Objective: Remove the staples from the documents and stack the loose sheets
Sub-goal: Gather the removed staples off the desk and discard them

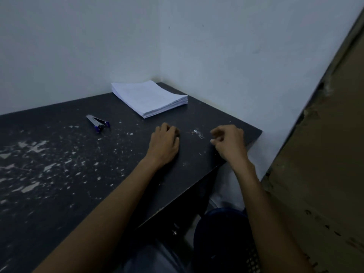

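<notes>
Left hand [164, 143], right hand [229, 142], loosely curled grips empty, paper stack [149, 97], print unreadable

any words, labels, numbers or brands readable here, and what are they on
Paper stack: faint print on the top sheet, too blurred to read.
Staple tool: no label or brand can be made out.
Nothing else in view shows any text, so none can be quoted.
</notes>
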